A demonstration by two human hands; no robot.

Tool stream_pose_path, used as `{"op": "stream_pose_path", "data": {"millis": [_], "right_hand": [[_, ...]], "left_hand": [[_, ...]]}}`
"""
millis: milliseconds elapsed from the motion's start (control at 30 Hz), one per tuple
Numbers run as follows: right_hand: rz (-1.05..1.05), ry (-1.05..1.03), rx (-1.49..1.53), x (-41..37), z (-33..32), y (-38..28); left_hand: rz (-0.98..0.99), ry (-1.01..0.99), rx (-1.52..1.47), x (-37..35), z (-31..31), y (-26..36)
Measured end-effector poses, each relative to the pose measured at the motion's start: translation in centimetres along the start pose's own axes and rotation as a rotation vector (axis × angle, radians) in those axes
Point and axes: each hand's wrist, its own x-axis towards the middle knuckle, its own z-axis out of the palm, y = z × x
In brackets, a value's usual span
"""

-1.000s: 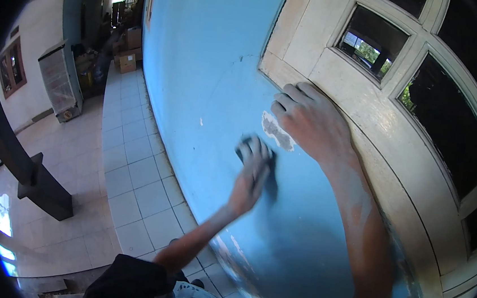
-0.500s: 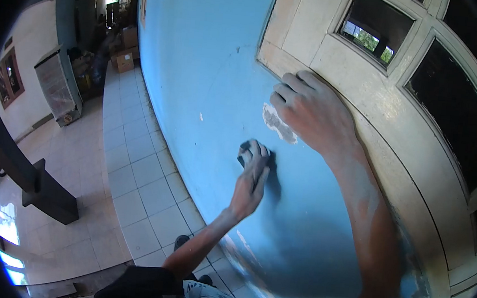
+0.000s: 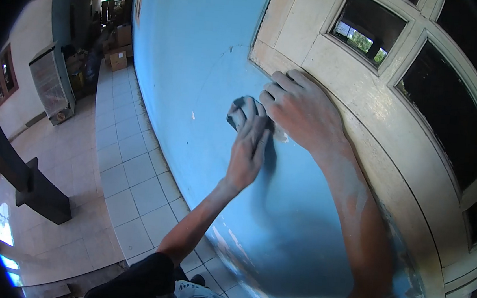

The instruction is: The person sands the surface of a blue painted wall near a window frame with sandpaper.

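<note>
My left hand (image 3: 250, 130) is pressed to the blue wall (image 3: 200, 66), its fingers closed over a dark, folded piece of sandpaper (image 3: 233, 118). Just right of it, my right hand (image 3: 302, 106) leans where the wall meets the cream wooden frame (image 3: 309, 53). Its fingers are bent and slightly apart, resting at the frame's lower edge with nothing seen in them. Pale dust coats both hands and forearms. A bare, chipped patch (image 3: 282, 134) in the paint lies mostly hidden behind the hands.
Glass panes (image 3: 451, 111) fill the frame at right. A tiled ledge (image 3: 133, 179) runs along the wall's foot, with peeling paint (image 3: 236, 242) low down. Farther left stand a dark pillar base (image 3: 47, 197), a glass-sided cabinet (image 3: 52, 84) and cardboard boxes (image 3: 118, 59).
My left hand has slid up the wall with the sandpaper, closer to my right hand and partly over the chipped patch. My right hand stays by the frame; the view shifts slightly.
</note>
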Motion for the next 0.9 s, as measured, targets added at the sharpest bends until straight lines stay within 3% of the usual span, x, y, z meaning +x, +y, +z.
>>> {"op": "stream_pose_path", "data": {"millis": [67,100,200,233,267,333,400,433,533,567,600,667,733,800,867,900], "right_hand": [[-0.008,-0.005,0.004,0.3,0.0,-0.3],[-0.019,-0.014,-0.001,0.4,0.0,-0.2],[-0.023,0.008,0.037,0.2,0.2,-0.3],[-0.029,0.006,0.033,0.3,0.4,-0.1],[-0.023,0.068,0.020,0.3,0.6,0.0],[-0.016,0.129,0.015,0.3,0.8,-0.4],[0.032,0.126,0.095,0.4,0.8,-0.3],[0.032,0.123,0.093,0.5,0.6,-0.1],[0.024,0.094,0.206,0.4,0.4,0.3],[0.036,0.105,0.199,0.4,0.5,0.3],[0.056,0.114,0.198,0.4,0.6,0.1],[0.060,0.092,0.213,0.6,0.3,-0.3],[0.081,0.071,0.212,0.8,0.2,0.1],[0.089,0.177,0.299,0.5,0.3,0.0],[0.091,0.259,0.312,0.6,0.5,0.2],[0.110,0.346,0.333,0.6,0.5,0.1]], "left_hand": [[0.250,0.026,0.277,-3.9,1.3,-1.8],[0.282,-0.023,0.504,-5.6,1.8,-0.3],[0.350,0.042,0.435,-3.7,1.0,-2.4],[0.179,-0.008,0.275,-2.0,0.0,-2.3],[0.043,0.064,0.104,-0.4,-0.2,-0.6],[0.166,-0.011,0.309,-1.1,-0.4,-2.0],[0.371,0.078,0.592,-4.9,1.3,-1.7],[0.316,-0.001,0.547,-5.7,1.5,-1.4],[0.316,0.015,0.433,-2.3,-0.3,-2.3],[0.117,0.039,0.192,-0.3,-0.7,-1.0],[0.114,0.037,0.198,-0.8,-0.7,-1.6],[0.356,0.009,0.516,-3.3,0.2,-3.0],[0.299,-0.140,0.521,-6.6,1.5,-2.4],[0.349,-0.063,0.530,-5.5,1.4,-2.6],[0.156,-0.101,0.239,-2.2,0.0,-2.1],[0.020,-0.065,-0.082,-0.4,-0.2,-0.4]]}}
